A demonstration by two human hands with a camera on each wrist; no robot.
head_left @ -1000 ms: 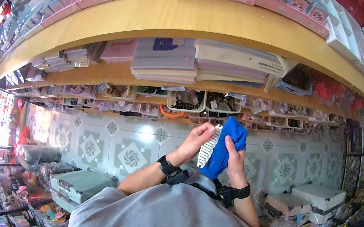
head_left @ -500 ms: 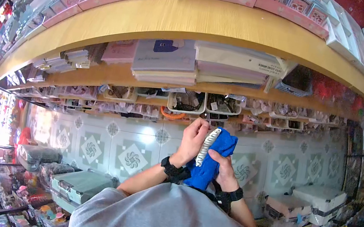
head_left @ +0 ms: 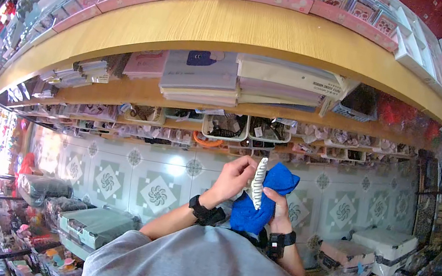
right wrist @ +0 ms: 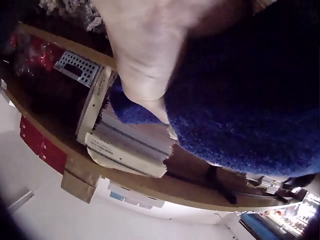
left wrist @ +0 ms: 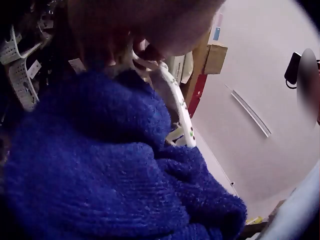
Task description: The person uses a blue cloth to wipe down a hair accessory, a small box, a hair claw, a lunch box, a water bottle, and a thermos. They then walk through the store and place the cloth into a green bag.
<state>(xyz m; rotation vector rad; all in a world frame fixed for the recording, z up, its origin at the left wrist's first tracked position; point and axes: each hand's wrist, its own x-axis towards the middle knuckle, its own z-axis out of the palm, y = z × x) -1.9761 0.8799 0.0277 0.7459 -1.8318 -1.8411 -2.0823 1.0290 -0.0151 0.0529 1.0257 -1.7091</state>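
Note:
My left hand [head_left: 235, 177] holds a white hair claw clip [head_left: 257, 185] by one side, its row of curved teeth running roughly upright. Bunched against the clip is a fuzzy blue cloth [head_left: 250, 218], gripped by my right hand [head_left: 279, 205] with the thumb over its front. Small dark and green marks show on the clip's white edge [left wrist: 179, 102] in the left wrist view, where cloth folds cover its lower end. The right wrist view shows the thumb [right wrist: 150, 75] pressed along the cloth [right wrist: 240, 120]; the other fingers are hidden there.
A wooden shelf unit [head_left: 223, 21] spans the front, with stacked paper packs [head_left: 286, 81] and small baskets [head_left: 225, 126] of goods on its lower levels. Lidded cases stand on the left [head_left: 98, 225] and right [head_left: 384, 247]. Patterned tiles [head_left: 159, 192] cover the floor.
The clip has turned, its teeth now closer to upright and facing the head camera. The cloth has shifted, with one part sticking out above the right thumb and the rest hanging lower.

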